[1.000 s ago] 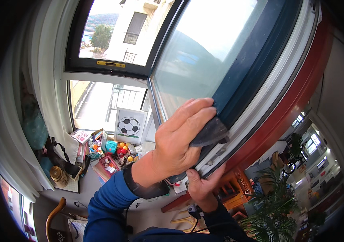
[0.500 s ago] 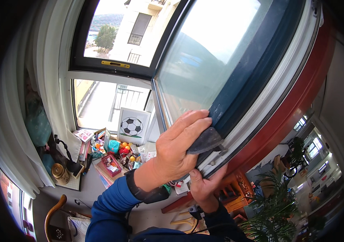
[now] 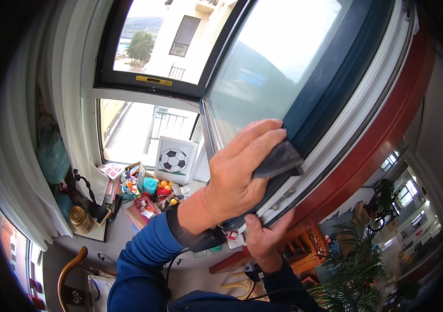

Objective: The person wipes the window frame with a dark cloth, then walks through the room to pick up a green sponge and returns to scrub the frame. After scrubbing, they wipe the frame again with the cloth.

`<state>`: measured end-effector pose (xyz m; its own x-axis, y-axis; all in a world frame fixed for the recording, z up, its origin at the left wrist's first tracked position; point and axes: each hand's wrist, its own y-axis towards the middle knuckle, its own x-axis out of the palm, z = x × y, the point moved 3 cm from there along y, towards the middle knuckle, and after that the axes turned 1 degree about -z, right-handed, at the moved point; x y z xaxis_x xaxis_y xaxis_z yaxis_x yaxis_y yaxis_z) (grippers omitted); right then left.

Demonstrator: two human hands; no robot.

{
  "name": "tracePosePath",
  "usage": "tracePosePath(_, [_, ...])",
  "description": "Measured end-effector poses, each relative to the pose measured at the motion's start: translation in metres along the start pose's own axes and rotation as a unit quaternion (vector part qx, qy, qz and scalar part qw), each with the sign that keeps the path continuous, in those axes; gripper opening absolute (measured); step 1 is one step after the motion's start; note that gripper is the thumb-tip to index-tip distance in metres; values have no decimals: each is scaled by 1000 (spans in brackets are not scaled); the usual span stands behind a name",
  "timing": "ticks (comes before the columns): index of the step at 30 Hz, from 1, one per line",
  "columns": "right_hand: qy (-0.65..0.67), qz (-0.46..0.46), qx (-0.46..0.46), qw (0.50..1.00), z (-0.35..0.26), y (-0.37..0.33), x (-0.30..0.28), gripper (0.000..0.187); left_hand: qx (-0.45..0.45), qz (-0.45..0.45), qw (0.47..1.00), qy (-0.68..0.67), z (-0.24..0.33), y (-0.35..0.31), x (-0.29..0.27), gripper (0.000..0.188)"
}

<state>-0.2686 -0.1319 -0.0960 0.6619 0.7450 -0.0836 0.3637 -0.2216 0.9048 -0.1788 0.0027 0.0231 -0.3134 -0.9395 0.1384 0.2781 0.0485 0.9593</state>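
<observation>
Folded under the fingers of my left hand (image 3: 239, 174) is a dark grey cloth (image 3: 281, 162), pressed against the dark blue frame of a swung-open window sash (image 3: 330, 86). Its fingertips lie at the border between frame and glass. Lower down, my right hand (image 3: 264, 238) grips the sash's bottom corner, thumb in front and fingers mostly hidden behind. A white sealing edge (image 3: 354, 106) runs along the sash beside the cloth.
A reddish frame (image 3: 367, 148) borders the sash on the right. Below left, a desk holds toys (image 3: 165, 190), a soccer-ball picture (image 3: 174, 161), a golden can (image 3: 79, 218) and a lamp (image 3: 96, 208). White curtains (image 3: 70, 104) hang left; a leafy plant (image 3: 349, 270) stands lower right.
My left hand has slid a little up and right along the frame with the cloth. The right hand stays at the sash's corner. The view has shifted slightly.
</observation>
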Motion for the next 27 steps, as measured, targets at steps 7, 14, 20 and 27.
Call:
tracePosePath(7, [6, -7, -3, 1000, 1, 1, -1, 100, 19, 12, 1000, 10, 1, -4, 2, 33])
tracePosePath(14, [27, -3, -4, 1000, -1, 2, 1, 99, 83, 9, 997, 5, 0, -8, 1, 34])
tracePosePath(20, [66, 4, 2, 998, -1, 1, 3, 98, 113, 14, 993, 19, 4, -5, -1, 37])
tracePosePath(27, [48, -19, 13, 999, -5, 1, 0, 99, 110, 14, 993, 30, 9, 2, 0, 34])
